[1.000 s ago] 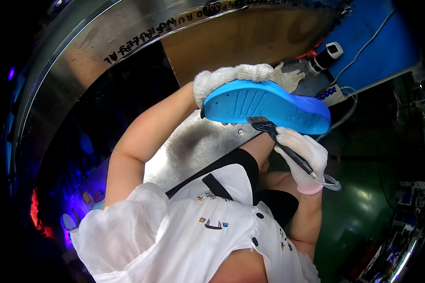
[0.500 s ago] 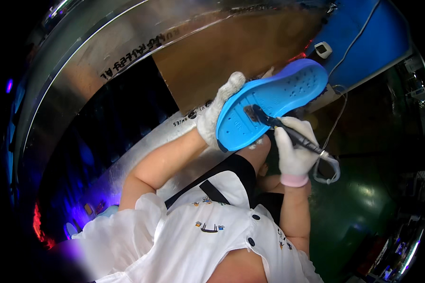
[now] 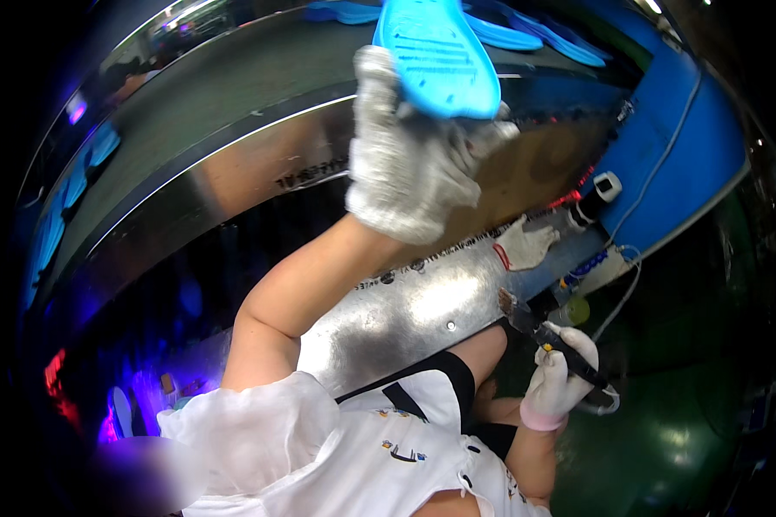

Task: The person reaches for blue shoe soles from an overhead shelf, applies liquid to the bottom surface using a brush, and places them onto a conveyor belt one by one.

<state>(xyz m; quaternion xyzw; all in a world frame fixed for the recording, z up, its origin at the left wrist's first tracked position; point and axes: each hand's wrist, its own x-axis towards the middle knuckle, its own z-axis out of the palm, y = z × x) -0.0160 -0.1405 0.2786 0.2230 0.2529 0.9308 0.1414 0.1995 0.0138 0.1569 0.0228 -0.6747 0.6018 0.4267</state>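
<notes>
A: Status L hand (image 3: 409, 164)?

B: Your gloved L hand is clamped on the blue insole (image 3: 437, 53), heel end in the fingers, toe sticking up past them, over the steel conveyor (image 3: 233, 146). R hand (image 3: 556, 383) is wrapped round a small brush (image 3: 547, 338), bristles pointing up.

A: Handling?

B: Looks light, foam-soft, bends easily. Grip the edges near the heel, don't squeeze mid-arch.

Single head-worn fisheye view, looking down and forward from close above the chest. Faces a curved metal conveyor housing (image 3: 233, 172), with forearms entering from the lower edge. Straight edges bending near the rim; dark corners outside the lens circle.
</notes>
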